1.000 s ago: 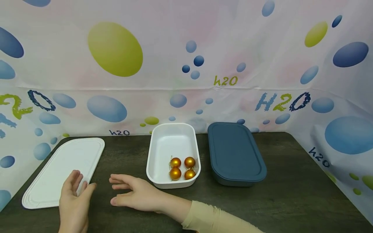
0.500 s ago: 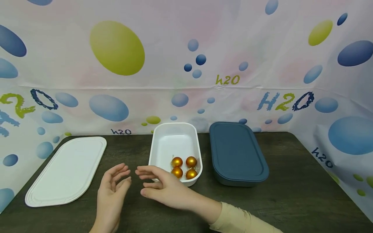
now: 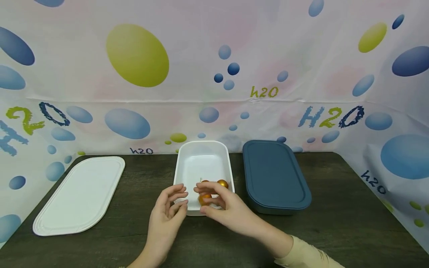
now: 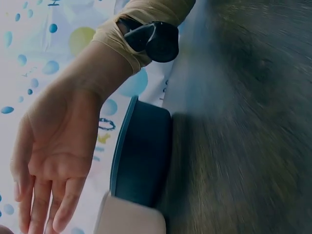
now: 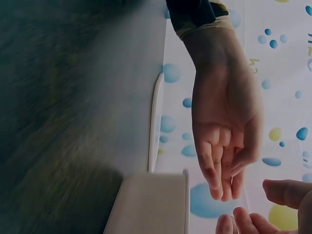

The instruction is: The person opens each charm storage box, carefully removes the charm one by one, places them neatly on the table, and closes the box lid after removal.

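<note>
Both hands hover at the near end of a white rectangular container (image 3: 192, 167). My left hand (image 3: 166, 214) is by its front left corner, fingers loosely bent, holding nothing. Above the front right part is my right hand (image 3: 231, 212), also with relaxed fingers and nothing in its grasp. Gold Christmas ball ornaments (image 3: 222, 183) lie inside the container, partly hidden behind the right hand. In the left wrist view, the right hand (image 4: 63, 141) appears with straight fingers; in the right wrist view, the left hand (image 5: 226, 117) shows its palm and hanging fingers.
A white lid (image 3: 82, 195) lies flat on the dark table (image 3: 110, 245) to the left. To the right of the white container stands a blue container with its lid on (image 3: 276, 175). A patterned curtain (image 3: 187, 52) encloses the table's back and sides.
Both hands have moved right, from beside the white lid to the near end of the white container. The ornaments, the lid and both containers stay in place.
</note>
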### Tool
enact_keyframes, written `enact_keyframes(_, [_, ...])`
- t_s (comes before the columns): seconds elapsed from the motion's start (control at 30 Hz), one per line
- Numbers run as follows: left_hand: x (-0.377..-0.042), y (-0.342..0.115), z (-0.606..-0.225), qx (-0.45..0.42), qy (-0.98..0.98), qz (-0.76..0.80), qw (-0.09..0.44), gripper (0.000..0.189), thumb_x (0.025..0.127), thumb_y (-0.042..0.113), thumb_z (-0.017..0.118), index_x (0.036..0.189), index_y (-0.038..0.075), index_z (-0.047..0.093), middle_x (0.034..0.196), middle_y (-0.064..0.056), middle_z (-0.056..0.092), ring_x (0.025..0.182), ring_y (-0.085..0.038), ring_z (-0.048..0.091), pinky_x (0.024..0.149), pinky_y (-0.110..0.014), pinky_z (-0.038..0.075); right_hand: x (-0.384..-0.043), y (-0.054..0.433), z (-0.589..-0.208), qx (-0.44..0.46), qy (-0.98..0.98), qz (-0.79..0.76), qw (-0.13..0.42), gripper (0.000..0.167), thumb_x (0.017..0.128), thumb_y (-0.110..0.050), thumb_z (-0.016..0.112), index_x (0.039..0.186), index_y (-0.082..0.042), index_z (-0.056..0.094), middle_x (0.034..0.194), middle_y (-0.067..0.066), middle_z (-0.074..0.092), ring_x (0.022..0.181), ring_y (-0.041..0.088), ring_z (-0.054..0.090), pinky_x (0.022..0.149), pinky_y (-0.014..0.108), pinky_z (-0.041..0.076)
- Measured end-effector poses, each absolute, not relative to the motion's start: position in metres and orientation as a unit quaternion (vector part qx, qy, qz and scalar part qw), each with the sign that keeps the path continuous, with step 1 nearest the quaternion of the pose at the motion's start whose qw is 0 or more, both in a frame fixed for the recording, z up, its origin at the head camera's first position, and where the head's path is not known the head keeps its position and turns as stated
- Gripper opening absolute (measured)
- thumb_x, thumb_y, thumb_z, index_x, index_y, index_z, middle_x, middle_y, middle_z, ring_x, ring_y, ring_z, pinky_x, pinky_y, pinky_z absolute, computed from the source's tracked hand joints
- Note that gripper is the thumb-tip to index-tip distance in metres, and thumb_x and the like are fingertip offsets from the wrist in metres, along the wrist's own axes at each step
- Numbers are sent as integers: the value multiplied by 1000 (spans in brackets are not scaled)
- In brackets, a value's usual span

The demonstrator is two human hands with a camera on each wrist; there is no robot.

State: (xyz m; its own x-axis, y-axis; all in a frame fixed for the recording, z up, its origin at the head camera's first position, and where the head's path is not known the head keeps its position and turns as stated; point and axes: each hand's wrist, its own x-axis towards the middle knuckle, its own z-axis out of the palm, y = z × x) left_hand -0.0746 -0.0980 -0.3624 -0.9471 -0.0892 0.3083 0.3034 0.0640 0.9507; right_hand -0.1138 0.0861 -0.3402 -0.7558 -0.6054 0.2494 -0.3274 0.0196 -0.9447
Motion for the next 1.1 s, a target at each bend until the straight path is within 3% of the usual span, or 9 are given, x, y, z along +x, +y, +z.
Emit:
enact_keyframes(0.1, [-77,-89,-363,-82,-710,-686,133,42,87,-15,55,126,0,49,125,-10,49,113,-27,51,90,-26,48,-114,98,-340,-327,710,-616,99,48,92,-7,64,136,-7,47,134,13,50,122,35,49,98,38,43])
enact_keyframes(0.3, [-77,-71,-364,-101,-705,-693,107,47,83,-16,54,126,2,50,128,-11,47,115,-35,49,92,-29,48,-115,121,-339,-318,730,-600,75,48,92,-8,65,136,-9,47,132,14,51,122,34,48,97,44,43])
enact_keyframes(0.43, [-76,-59,-364,-122,-701,-696,97,49,82,-16,54,126,4,49,128,-12,48,114,-32,50,92,-32,48,-117,135,-339,-315,753,-576,45,49,91,-9,66,136,-11,47,133,12,51,122,33,48,97,41,44])
enact_keyframes(0.73, [-77,-28,-367,-165,-700,-691,73,52,81,-16,55,129,4,49,127,-17,46,116,-34,49,94,-32,47,-121,167,-339,-294,793,-534,-24,52,89,-13,69,136,-15,48,131,8,54,121,19,49,96,33,45])
enact_keyframes(1.1, [-78,1,-372,-197,-713,-671,57,57,83,-10,57,135,9,45,137,-5,42,126,-23,43,102,-30,39,-124,193,-344,-264,823,-500,-57,52,89,-12,69,135,-6,48,129,5,55,118,20,50,94,28,45])
